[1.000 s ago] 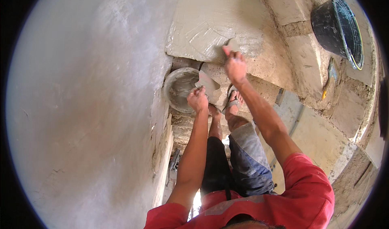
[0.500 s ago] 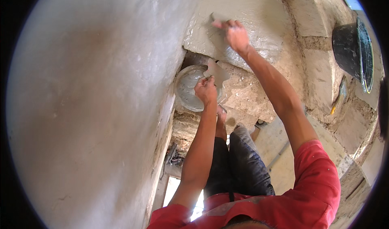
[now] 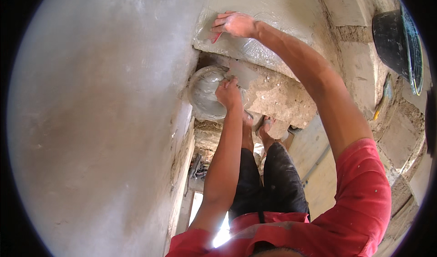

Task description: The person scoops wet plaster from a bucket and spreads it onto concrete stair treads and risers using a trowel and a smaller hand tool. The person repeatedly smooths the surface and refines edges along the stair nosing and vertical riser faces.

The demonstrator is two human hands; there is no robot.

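Observation:
My right hand [image 3: 234, 25] is closed on a thin scraper [image 3: 215, 37] with a reddish edge showing below the fingers. It meets the wet, pale grey plaster [image 3: 277, 6] near that surface's left corner; most of the tool is hidden. Lower down, my left hand [image 3: 229, 93] pinches a flat grey plaster-smeared scraper blade [image 3: 244, 76]. That blade sits over the right side of a round bowl [image 3: 193, 93], whose inside is coated with wet grey plaster [image 3: 210, 89].
A large smooth plastered wall [image 3: 91, 111] fills the left side. Rough masonry [image 3: 280, 93] juts out beside the bowl. A black bucket [image 3: 391, 40] and a tool with a yellow handle [image 3: 381, 103] are at the right. My bare feet [image 3: 265, 126] stand below the bowl.
My right hand has swept left across the wet plaster to its left corner. The left hand stays by the bowl with its blade. One leg has shifted, and its foot now shows.

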